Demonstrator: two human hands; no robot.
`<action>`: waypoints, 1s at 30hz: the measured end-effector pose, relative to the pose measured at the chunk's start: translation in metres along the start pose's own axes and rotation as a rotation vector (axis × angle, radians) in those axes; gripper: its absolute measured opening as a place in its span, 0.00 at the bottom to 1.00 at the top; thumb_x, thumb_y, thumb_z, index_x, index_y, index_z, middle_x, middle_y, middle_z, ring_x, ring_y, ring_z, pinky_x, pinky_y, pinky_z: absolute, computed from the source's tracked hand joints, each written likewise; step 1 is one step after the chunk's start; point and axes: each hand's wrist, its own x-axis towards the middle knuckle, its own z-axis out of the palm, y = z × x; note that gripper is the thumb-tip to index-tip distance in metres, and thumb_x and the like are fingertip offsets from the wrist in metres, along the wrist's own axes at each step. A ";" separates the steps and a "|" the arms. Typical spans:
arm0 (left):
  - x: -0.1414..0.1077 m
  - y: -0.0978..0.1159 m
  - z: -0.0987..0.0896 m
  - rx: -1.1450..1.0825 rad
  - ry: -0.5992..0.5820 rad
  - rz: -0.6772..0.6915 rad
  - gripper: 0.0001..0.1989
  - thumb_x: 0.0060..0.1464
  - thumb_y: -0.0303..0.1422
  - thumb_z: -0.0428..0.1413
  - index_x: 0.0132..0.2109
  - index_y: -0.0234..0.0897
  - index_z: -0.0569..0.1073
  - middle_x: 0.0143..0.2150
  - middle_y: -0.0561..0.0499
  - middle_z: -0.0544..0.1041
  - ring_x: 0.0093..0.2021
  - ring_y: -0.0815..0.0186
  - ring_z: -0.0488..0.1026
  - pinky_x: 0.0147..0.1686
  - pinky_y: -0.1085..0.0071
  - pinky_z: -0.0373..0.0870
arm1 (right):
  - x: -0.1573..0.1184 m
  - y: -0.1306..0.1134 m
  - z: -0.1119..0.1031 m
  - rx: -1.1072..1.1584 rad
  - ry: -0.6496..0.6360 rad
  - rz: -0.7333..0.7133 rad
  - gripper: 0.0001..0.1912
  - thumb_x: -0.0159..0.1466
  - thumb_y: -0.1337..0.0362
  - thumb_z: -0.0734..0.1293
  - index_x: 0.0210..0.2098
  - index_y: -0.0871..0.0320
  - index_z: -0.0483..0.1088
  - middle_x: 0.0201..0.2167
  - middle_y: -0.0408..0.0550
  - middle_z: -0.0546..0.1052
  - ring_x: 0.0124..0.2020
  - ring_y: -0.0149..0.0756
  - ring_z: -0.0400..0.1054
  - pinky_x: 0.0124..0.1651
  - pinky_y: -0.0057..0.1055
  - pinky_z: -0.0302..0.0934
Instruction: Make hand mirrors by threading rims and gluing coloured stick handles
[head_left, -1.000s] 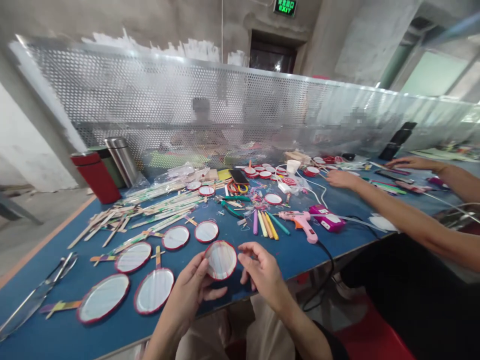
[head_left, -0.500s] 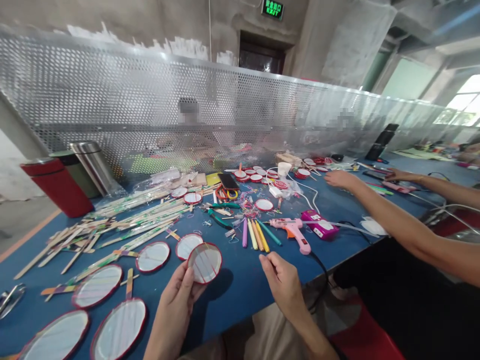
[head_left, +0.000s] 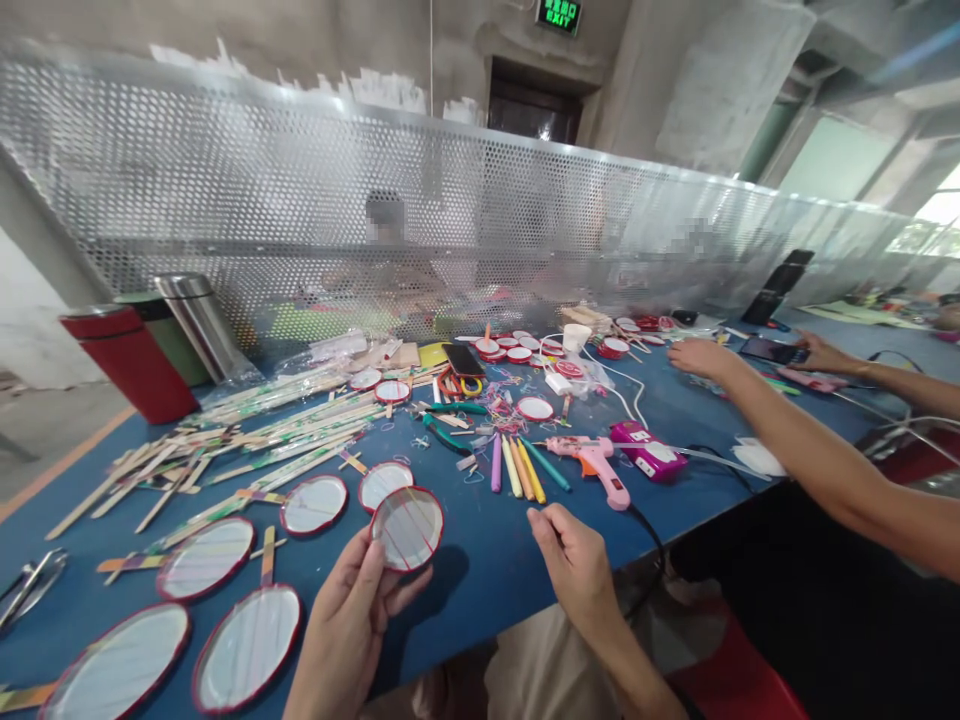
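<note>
- The left hand (head_left: 345, 625) clenched a round red-rimmed frame (head_left: 407, 528), its fingers curled behind the lower edge, just above the near edge of the blue tabletop (head_left: 480, 540).
- The frame was round, with no clear long axis. Its face tilted up toward the wearer, with threads crossing it diagonally.
- The right hand (head_left: 574, 570) was open and empty, its fingers loosely spread, well apart from the frame.
- Two smaller strung frames (head_left: 384, 484) lay just beyond the held frame. Larger oval frames on craft sticks (head_left: 246, 648) filled the near-left corner.
- A pink hot glue gun (head_left: 589, 465) and coloured pencils (head_left: 521, 468) lay ahead of the right hand.
- Open blue tabletop stretched between the hands.
- A co-worker's hand (head_left: 701, 358) reached in from the right.
</note>
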 end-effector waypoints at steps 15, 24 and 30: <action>-0.003 -0.002 -0.003 0.113 -0.120 0.030 0.25 0.43 0.44 0.66 0.47 0.37 0.75 0.42 0.50 0.80 0.38 0.64 0.76 0.37 0.67 0.79 | 0.000 0.001 0.000 -0.082 0.018 -0.050 0.22 0.69 0.56 0.56 0.20 0.56 0.58 0.16 0.36 0.58 0.18 0.26 0.54 0.24 0.23 0.50; 0.003 -0.005 -0.014 0.766 -0.226 0.238 0.19 0.52 0.47 0.56 0.43 0.39 0.78 0.40 0.49 0.81 0.42 0.60 0.76 0.42 0.72 0.73 | 0.000 0.003 0.004 -0.136 0.026 -0.084 0.21 0.70 0.57 0.56 0.21 0.56 0.56 0.16 0.36 0.58 0.18 0.26 0.54 0.24 0.23 0.49; 0.004 -0.005 -0.013 0.811 -0.246 0.234 0.19 0.53 0.48 0.53 0.43 0.40 0.78 0.40 0.49 0.82 0.41 0.58 0.77 0.37 0.71 0.75 | -0.002 0.005 0.006 -0.139 -0.023 -0.053 0.21 0.69 0.57 0.55 0.20 0.55 0.54 0.16 0.36 0.57 0.18 0.26 0.54 0.24 0.24 0.48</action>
